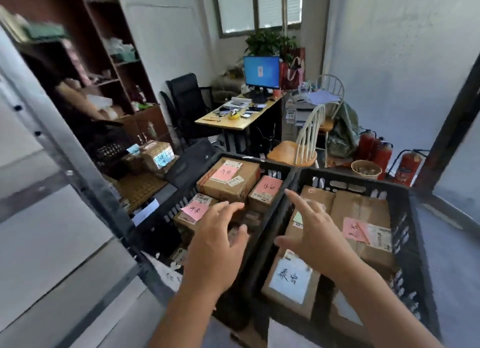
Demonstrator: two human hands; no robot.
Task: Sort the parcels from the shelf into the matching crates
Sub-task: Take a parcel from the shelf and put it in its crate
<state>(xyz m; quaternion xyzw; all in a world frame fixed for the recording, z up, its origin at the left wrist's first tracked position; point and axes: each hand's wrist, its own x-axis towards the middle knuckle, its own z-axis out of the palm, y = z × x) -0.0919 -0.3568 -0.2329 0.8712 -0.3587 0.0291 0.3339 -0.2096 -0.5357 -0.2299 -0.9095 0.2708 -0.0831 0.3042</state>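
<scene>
Both hands empty, fingers spread: left hand (217, 239) over left crate (166, 217), right hand (315, 232) over right crate (405, 233). Parcels (228, 181) w/ pink labels lie in both crates.

1 head-worn camera looks forward and down, close over 2 crates (293, 173).

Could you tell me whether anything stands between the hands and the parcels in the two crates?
Nothing visible does. The left hand and right hand hover open above the left crate and right crate, whose parcels lie uncovered.
</scene>
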